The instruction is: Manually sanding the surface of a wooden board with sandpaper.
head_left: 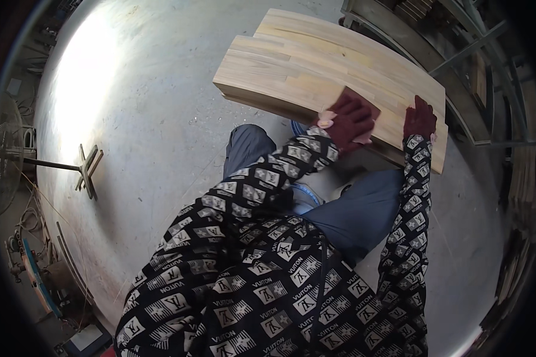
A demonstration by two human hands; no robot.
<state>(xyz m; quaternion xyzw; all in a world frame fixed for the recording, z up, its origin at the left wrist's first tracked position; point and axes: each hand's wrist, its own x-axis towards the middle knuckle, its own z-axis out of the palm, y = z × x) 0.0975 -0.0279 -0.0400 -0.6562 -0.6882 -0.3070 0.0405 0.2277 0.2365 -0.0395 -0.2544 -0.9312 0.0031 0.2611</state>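
Observation:
A reddish-brown sheet of sandpaper [370, 107] lies against the top of a pale laminated wood panel [315, 56]. My left hand [346, 122], in a dark red glove, presses down on the sheet with its fingers closed over it, near the panel's close edge. The underside of the sheet is hidden. Toward the panel's right end, my right hand [420, 119], gloved alike, rests flat on the wood with the fingers stretched out and no tool in it. Pinkish patches show at the edges of both gloves. Beneath the top panel, more wood shows along the near edge.
Metal racking [476, 47] with wood pieces stands at the upper right. On the left are a large fan [6, 154] and its cross-shaped foot [88, 171]. My bent knees [363, 208] are just below the panel. Long boards [509, 279] line the right rim.

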